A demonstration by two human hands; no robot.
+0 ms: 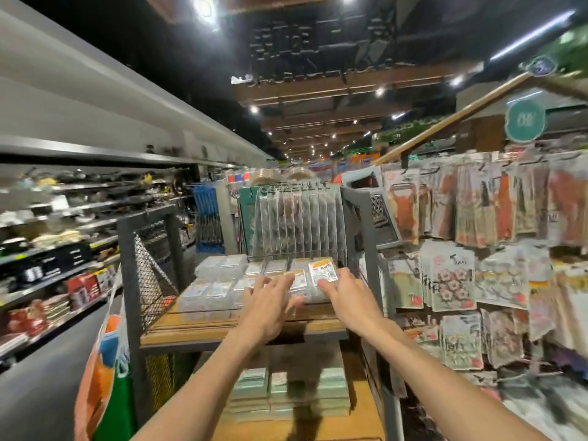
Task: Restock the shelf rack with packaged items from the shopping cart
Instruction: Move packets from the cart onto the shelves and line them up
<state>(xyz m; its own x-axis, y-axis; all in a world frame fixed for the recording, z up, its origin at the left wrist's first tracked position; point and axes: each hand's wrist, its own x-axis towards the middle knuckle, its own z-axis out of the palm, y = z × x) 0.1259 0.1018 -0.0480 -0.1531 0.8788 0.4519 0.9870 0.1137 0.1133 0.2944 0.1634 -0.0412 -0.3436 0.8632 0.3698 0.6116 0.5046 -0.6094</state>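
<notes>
A dark metal shelf rack (366,237) with wooden boards stands straight ahead. Stacks of clear packaged items (219,275) with white and yellow labels cover its upper board. My left hand (269,302) reaches over the front stacks with fingers spread and lightly bent, touching the packs. My right hand (345,292) lies with straight fingers on a stack topped by a red-and-yellow labelled pack (323,272). Neither hand plainly grips a pack. The shopping cart is not in view.
A lower board holds pale green packs (286,393). A clear divider rack (299,221) stands behind the stacks. Hanging goods (477,275) fill the right side. Store shelves (57,237) run along the left aisle. An orange and green bag (108,377) hangs at the rack's left.
</notes>
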